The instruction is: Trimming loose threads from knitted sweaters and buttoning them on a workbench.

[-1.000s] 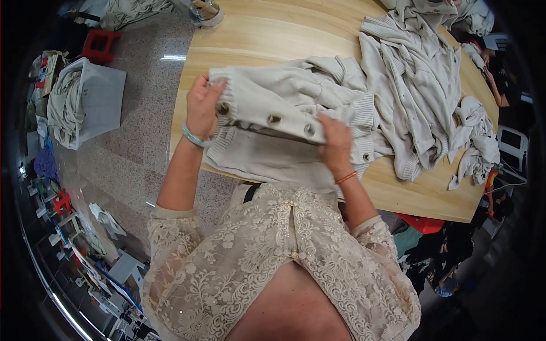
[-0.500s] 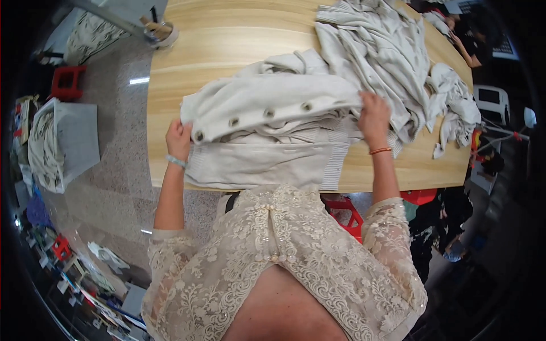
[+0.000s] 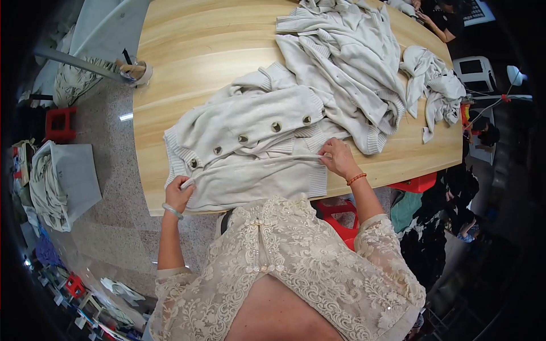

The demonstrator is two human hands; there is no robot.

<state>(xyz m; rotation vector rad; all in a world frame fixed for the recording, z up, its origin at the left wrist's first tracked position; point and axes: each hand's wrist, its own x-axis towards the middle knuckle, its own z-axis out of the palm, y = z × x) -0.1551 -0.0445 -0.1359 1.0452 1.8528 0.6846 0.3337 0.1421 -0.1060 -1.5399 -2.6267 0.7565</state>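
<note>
A cream knitted cardigan (image 3: 244, 184) lies opened out at the table's near edge. Its far front panel, with several dark round buttons (image 3: 276, 127), rests folded back on the garment. My left hand (image 3: 179, 193) is closed on the left end of the near panel's edge, thumb on top. At the other end of that same edge, my right hand (image 3: 338, 157) pinches the fabric between thumb and fingers. The edge runs fairly straight between both hands. Folds hide part of the cardigan's inside and sleeves.
More cream garments (image 3: 347, 68) are heaped at the back right of the wooden table (image 3: 199, 51). A clear cup with tools (image 3: 136, 73) is at its left edge. A white bin of garments (image 3: 77, 176) stands on the floor, left. A co-worker (image 3: 441, 25) sits far right.
Both hands have let go of the buttoned panel, which now lies down on the far side. They have come nearer to me and taken hold of the near panel's edge. The view has shifted slightly.
</note>
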